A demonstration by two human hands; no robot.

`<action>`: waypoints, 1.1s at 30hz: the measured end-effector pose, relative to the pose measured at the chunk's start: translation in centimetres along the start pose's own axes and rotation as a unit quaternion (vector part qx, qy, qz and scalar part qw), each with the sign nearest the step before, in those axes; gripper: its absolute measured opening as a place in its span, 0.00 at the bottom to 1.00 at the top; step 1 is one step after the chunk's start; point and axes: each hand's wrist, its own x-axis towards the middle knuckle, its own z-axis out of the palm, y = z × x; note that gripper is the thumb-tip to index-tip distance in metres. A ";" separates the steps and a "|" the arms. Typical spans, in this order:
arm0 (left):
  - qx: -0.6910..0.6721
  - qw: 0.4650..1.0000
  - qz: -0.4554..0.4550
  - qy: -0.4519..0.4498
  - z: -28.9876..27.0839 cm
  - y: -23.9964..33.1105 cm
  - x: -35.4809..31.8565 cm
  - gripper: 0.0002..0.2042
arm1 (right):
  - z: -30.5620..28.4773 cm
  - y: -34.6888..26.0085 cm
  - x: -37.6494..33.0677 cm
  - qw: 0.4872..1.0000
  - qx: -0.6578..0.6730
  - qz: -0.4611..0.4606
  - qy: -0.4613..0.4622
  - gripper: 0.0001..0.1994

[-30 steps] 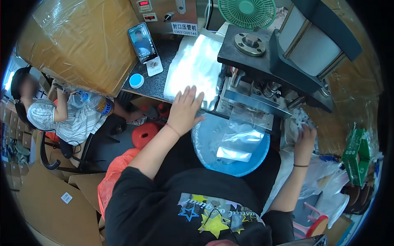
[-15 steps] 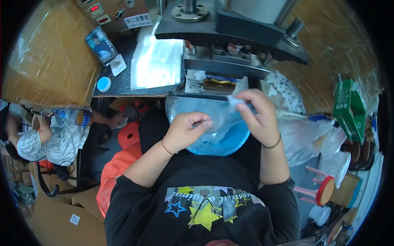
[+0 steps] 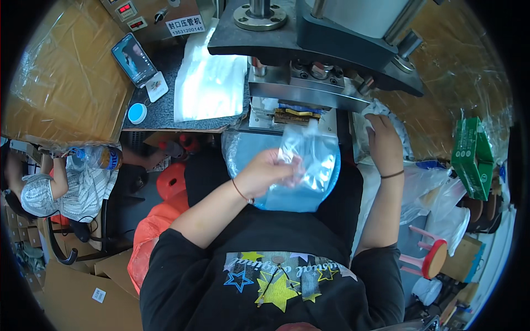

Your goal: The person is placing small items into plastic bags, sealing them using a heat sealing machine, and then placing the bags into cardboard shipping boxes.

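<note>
My left hand (image 3: 269,170) pinches a clear plastic bag (image 3: 309,154) and holds it upright over a blue basin (image 3: 287,196) on my lap, just below the jaws of a grey press machine (image 3: 314,49). My right hand (image 3: 382,144) rests out to the right on a pile of small white pieces (image 3: 381,113) beside the machine, fingers curled over them. A stack of clear bags (image 3: 210,83) lies on the dark mat left of the machine.
A phone on a stand (image 3: 134,58) and a small blue-rimmed lid (image 3: 136,113) sit on the bench at left. A wrapped cardboard box (image 3: 61,83) is far left, a green carton (image 3: 472,157) right, a pink stool (image 3: 430,259) lower right. Another person (image 3: 66,185) sits at left.
My right hand has let go of the bag and moved out right to the white pieces. My left hand now holds the bag alone, raised toward the machine.
</note>
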 end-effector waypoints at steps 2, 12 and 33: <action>-0.007 1.000 0.025 0.011 -1.5 1.0 1.3 0.11 | 1.8 2.1 -0.1 1.000 -0.010 -0.003 -0.024 0.14; 0.340 0.825 0.290 0.344 -6.5 4.9 0.0 0.30 | 5.0 4.2 -0.8 0.996 0.060 0.059 0.006 0.18; 0.288 0.939 0.181 0.055 0.2 -0.2 -4.0 0.08 | -0.9 -10.6 -1.8 0.922 0.357 -0.148 0.025 0.06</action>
